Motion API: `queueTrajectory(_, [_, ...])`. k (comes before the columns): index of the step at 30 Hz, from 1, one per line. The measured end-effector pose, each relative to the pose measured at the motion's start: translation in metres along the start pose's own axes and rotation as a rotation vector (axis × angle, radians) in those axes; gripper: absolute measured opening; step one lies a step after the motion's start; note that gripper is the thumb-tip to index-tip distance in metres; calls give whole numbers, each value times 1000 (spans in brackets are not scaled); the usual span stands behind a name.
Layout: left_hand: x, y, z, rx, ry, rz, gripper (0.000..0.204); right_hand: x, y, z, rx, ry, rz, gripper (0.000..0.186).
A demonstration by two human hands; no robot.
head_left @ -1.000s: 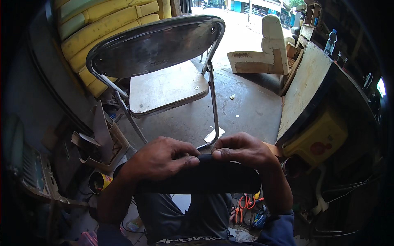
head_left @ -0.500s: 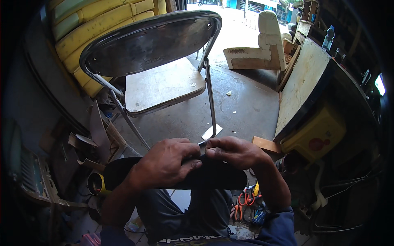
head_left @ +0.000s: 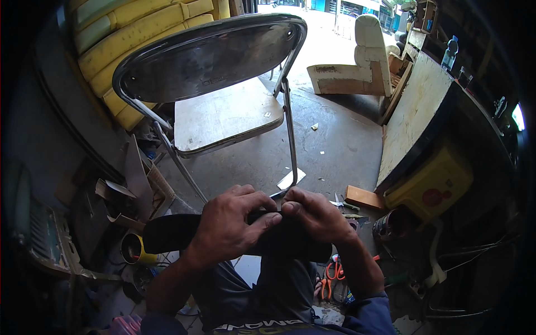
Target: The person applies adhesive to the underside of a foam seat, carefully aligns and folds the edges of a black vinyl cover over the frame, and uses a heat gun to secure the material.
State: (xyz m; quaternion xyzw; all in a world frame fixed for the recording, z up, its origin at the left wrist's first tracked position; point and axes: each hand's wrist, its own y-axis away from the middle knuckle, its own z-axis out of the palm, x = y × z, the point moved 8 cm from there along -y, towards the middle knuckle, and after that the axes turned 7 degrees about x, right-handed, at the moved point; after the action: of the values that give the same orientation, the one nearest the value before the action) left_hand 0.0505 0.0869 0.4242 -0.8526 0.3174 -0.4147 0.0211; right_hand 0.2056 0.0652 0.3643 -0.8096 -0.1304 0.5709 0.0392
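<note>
A long black panel with rounded ends (head_left: 170, 233), like a chair backrest pad, lies across my lap. Fingers of my left hand (head_left: 230, 226) are closed on its far edge near the middle, thumb on the near face. Right beside it, my right hand (head_left: 317, 218) pinches the same edge, thumb and bent fingers pressed together. The two hands nearly meet. Whatever small piece may sit between the fingertips is hidden. Beyond my hands stands a metal folding chair (head_left: 209, 58) with a bare wooden seat (head_left: 223, 120).
Orange-handled scissors (head_left: 336, 271) and other tools lie on the floor by my right leg. A wooden block (head_left: 364, 197), a dark can (head_left: 389, 224) and a yellow container (head_left: 432, 181) stand to the right. At left are a yellow can (head_left: 134, 249) and cardboard scraps (head_left: 148, 181).
My right hand has turned and its forearm has come inward to the left, so the floor tools beyond it show more. My left hand stays on the panel's edge with a slight shift.
</note>
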Motion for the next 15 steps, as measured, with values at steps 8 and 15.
queueTrajectory(8, [30,1,-11,256,-223,236,10,-43,6,-13,164,266,-290,16])
queueTrajectory(15, [23,8,-2,255,-109,287,10,-37,5,-23,47,25,-194,35])
